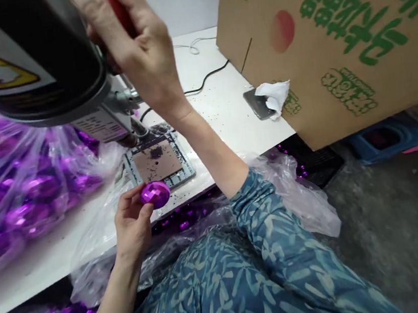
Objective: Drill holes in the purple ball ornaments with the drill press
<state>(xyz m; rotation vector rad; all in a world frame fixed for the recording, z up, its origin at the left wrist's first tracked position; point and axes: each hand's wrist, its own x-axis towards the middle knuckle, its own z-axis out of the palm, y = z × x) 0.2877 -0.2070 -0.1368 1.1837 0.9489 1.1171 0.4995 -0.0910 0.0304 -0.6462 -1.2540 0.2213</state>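
Note:
Between the thumb and fingers of my left hand is a shiny purple faceted disc, held just in front of a bench drill press. My right hand is wrapped round the red handle of the drill press, whose black motor housing bears a yellow warning label. Below its head lies the metal base with a brown board on top, a small dark hole and scattered dark shavings on it. The drill's tip is hard to make out.
Clear plastic bags of purple faceted pieces lie on the white table at left. A large cardboard box stands at right, beside a dark phone with crumpled tissue. A black cable crosses the table. A plastic-lined container sits below the edge.

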